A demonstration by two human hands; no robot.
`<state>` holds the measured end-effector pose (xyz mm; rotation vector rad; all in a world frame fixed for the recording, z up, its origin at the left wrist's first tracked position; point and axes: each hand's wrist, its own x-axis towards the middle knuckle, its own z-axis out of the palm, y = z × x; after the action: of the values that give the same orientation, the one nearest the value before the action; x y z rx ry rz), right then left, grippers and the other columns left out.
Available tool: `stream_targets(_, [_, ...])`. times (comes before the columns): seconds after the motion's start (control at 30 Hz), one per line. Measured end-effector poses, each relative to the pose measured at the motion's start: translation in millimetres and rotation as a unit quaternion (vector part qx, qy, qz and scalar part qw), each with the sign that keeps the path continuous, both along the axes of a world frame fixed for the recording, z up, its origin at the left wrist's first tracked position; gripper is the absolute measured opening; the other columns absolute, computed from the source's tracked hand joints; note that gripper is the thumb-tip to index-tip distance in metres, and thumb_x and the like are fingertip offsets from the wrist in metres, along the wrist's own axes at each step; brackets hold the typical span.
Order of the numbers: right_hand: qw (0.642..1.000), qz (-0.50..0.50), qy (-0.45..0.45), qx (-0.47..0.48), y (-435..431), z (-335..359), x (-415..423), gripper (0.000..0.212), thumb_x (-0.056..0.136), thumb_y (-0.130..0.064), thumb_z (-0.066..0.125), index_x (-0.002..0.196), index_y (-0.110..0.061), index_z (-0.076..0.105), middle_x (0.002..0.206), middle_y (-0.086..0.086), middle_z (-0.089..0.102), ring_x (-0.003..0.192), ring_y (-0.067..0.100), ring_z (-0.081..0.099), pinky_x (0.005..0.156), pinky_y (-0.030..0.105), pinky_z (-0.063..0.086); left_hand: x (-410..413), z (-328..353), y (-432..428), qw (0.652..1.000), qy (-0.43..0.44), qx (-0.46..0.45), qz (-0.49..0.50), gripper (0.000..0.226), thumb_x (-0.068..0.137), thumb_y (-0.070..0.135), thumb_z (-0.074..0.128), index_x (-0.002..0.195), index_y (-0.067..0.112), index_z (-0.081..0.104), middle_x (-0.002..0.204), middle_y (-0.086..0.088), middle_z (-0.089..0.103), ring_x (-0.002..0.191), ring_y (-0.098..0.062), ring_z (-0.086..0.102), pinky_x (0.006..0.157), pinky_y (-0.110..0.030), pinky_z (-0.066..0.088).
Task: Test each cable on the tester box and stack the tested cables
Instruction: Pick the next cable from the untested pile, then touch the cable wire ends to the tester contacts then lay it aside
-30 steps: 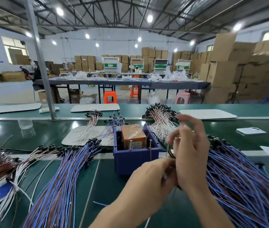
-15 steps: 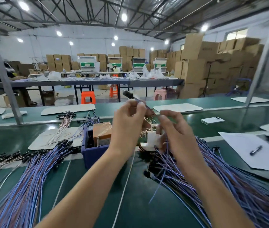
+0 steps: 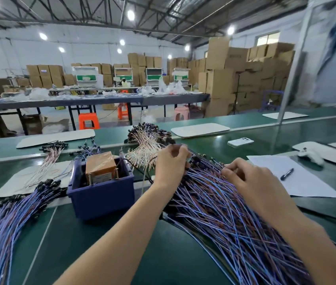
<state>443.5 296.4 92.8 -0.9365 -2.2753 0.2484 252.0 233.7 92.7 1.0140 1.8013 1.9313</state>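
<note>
The tester, an orange-brown block [image 3: 100,166], sits inside a dark blue box [image 3: 103,197] on the green bench. A wide heap of blue-and-brown cables [image 3: 230,221] with black ends spreads to its right. My left hand [image 3: 171,163] hovers over the heap's far end, fingers curled, pinching a black cable end. My right hand [image 3: 251,182] lies on the heap with its fingers curled into the wires. A second pile of blue cables [image 3: 8,221] stretches away to the left of the box.
A bundle of pale pink-white cables [image 3: 146,145] lies behind the box. White paper with a pen [image 3: 286,174] lies at right, a white phone [image 3: 240,141] beyond it. Smaller cable bunches [image 3: 49,155] rest on white pads at the left. A metal post [image 3: 294,58] stands far right.
Both hands came down from in front of me onto the right-hand heap. The view swung right, so the blue box now lies to the left of my hands.
</note>
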Motion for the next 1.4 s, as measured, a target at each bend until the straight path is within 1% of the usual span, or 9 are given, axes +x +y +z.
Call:
stream_targets(0.1, [0.995,-0.057,-0.080,-0.030,17.8,-5.7,3.4,0.020,0.103,-0.048,0.048,0.110,-0.034,0.060,0.104,-0.004,0.071,0.096,0.022,0.065,0.069,0.034,0.048,-1.5,-2.1,22.2,0.990,0.060,-0.130,-0.012,0.032,0.103,0.036,0.055,0.083,0.013,0.068,0.071,-0.003,0.071,0.058,-0.016,0.062,0.063,-0.035,0.054])
stream_targets(0.17, [0.977,-0.072,-0.182,-0.088,23.3,-15.9,5.8,0.045,0.103,-0.053,0.042,0.140,-0.027,0.049,0.135,0.003,0.059,0.122,0.026,0.055,0.094,0.039,0.048,-8.1,-7.9,24.5,0.981,0.056,-0.183,-0.039,0.036,0.103,0.038,0.054,0.087,0.009,0.068,0.078,-0.004,0.072,0.055,-0.013,0.063,0.054,-0.028,0.054])
stream_targets(0.23, [0.965,-0.080,-0.223,-0.109,21.6,-28.4,7.9,0.060,0.103,-0.057,0.035,0.154,-0.024,0.032,0.147,0.005,0.047,0.133,0.026,0.045,0.104,0.041,0.043,-16.3,-18.6,16.2,0.978,0.048,-0.193,-0.056,0.036,0.103,0.037,0.053,0.087,0.008,0.066,0.080,-0.004,0.071,0.052,-0.011,0.062,0.048,-0.023,0.050])
stream_targets(0.57, [0.997,0.060,-0.055,0.013,-48.2,-49.6,-56.5,0.034,0.104,-0.040,0.041,0.135,-0.032,0.053,0.119,-0.011,0.066,0.111,0.013,0.058,0.094,0.032,0.043,-84.7,-74.2,-113.7,0.963,0.128,-0.220,-0.088,0.036,0.105,0.039,0.048,0.086,0.015,0.067,0.077,-0.006,0.075,0.057,-0.018,0.068,0.047,-0.025,0.048])
stream_targets(0.83, [0.951,0.278,-0.091,-0.104,-129.5,-95.7,-180.3,0.028,0.105,-0.039,0.041,0.131,-0.037,0.050,0.121,-0.012,0.066,0.103,0.020,0.063,0.077,0.035,0.045,-166.9,-86.6,-224.7,0.957,0.057,-0.279,0.057,0.026,0.106,0.020,0.049,0.091,0.009,0.066,0.071,0.000,0.075,0.055,-0.013,0.065,0.054,-0.028,0.048])
stream_targets(0.93, [0.936,0.303,-0.143,-0.111,-146.4,-109.1,-224.7,0.029,0.106,-0.038,0.037,0.129,-0.033,0.052,0.123,-0.004,0.067,0.101,0.027,0.063,0.079,0.038,0.046,-189.5,-87.7,-255.2,0.940,0.071,-0.300,0.144,0.020,0.104,0.013,0.051,0.092,0.010,0.066,0.069,0.003,0.072,0.056,-0.012,0.061,0.050,-0.021,0.047])
stream_targets(1.07, [0.929,0.296,-0.203,-0.091,-152.9,-125.7,-259.7,0.026,0.106,-0.037,0.035,0.121,-0.031,0.056,0.115,0.001,0.070,0.096,0.030,0.065,0.072,0.037,0.044,-217.2,-84.5,-279.1,0.889,0.144,-0.367,0.232,0.017,0.102,0.015,0.053,0.106,0.009,0.069,0.094,-0.004,0.070,0.083,-0.023,0.064,0.075,-0.029,0.049])
stream_targets(1.27, [0.951,0.259,-0.168,-0.023,-150.0,-146.7,-267.7,0.018,0.104,-0.039,0.038,0.114,-0.034,0.052,0.106,-0.006,0.072,0.085,0.024,0.068,0.067,0.033,0.040,-256.2,-89.0,-293.7,0.821,0.177,-0.443,0.313,0.025,0.103,0.024,0.048,0.121,0.010,0.059,0.112,-0.013,0.068,0.098,-0.032,0.064,0.093,-0.043,0.051])
stream_targets(1.4, [0.953,0.257,-0.161,-0.003,-147.8,-150.4,-271.6,0.018,0.103,-0.039,0.037,0.113,-0.033,0.051,0.102,-0.005,0.073,0.082,0.023,0.069,0.068,0.033,0.044,-272.5,-98.5,-287.5,0.800,0.197,-0.471,0.314,0.028,0.104,0.026,0.047,0.119,0.009,0.062,0.115,-0.015,0.069,0.100,-0.031,0.063,0.088,-0.039,0.049])
